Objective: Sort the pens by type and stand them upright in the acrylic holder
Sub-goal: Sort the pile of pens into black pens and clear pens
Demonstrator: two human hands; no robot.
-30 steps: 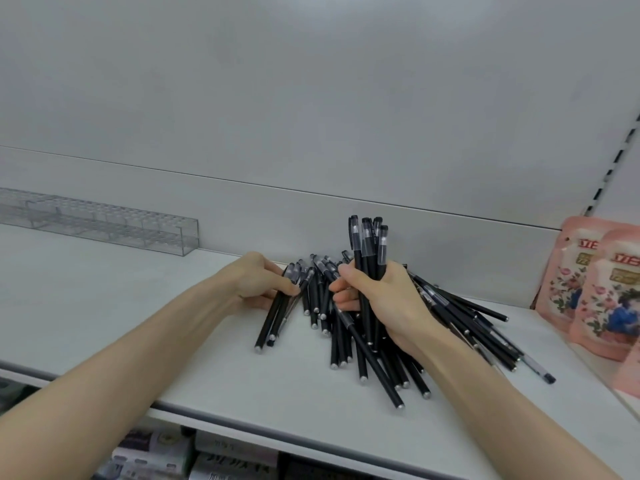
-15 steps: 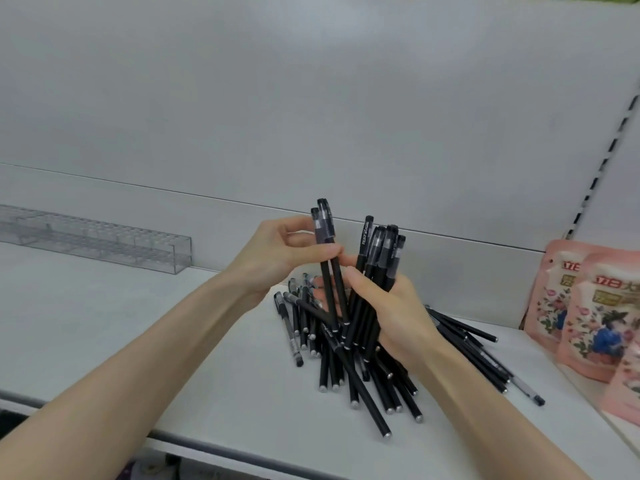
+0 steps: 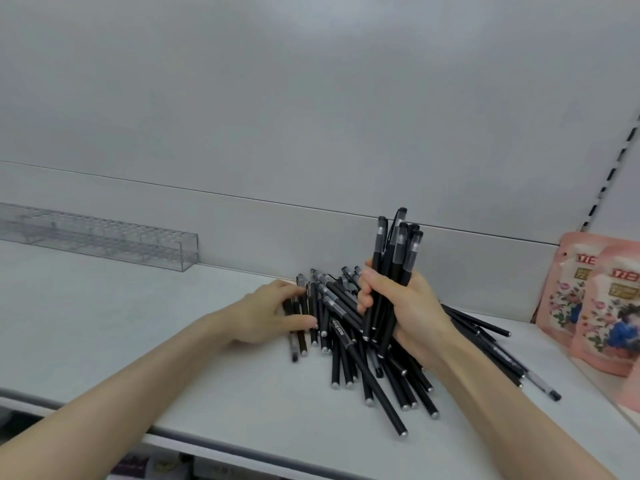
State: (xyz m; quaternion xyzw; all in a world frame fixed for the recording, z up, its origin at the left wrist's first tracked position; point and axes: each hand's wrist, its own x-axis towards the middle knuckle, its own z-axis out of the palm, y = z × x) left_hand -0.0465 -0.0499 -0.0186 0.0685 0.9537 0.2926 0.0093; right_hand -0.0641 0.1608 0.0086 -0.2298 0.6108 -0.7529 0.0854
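Note:
A heap of black pens (image 3: 374, 362) lies on the white shelf (image 3: 104, 334), fanned out toward me and to the right. My right hand (image 3: 412, 306) grips a bunch of black pens (image 3: 394, 258) upright, caps up, above the heap. My left hand (image 3: 266, 313) lies low at the heap's left edge, fingers and thumb pinching a few pens (image 3: 299, 320) that lie on the shelf. The clear acrylic holder (image 3: 114, 244), long and full of small holes, stands against the back wall at the far left, with no pens in it.
Pink printed pouches (image 3: 595, 303) stand at the right end of the shelf, close to the heap. A slotted upright (image 3: 613, 171) runs up the right wall. Below the shelf's front edge (image 3: 207, 445), goods on a lower level show dimly.
My left hand, which was up at the bunch handing pens over, has dropped to the heap's left edge and taken hold of pens there. The bunch in my right hand is thicker.

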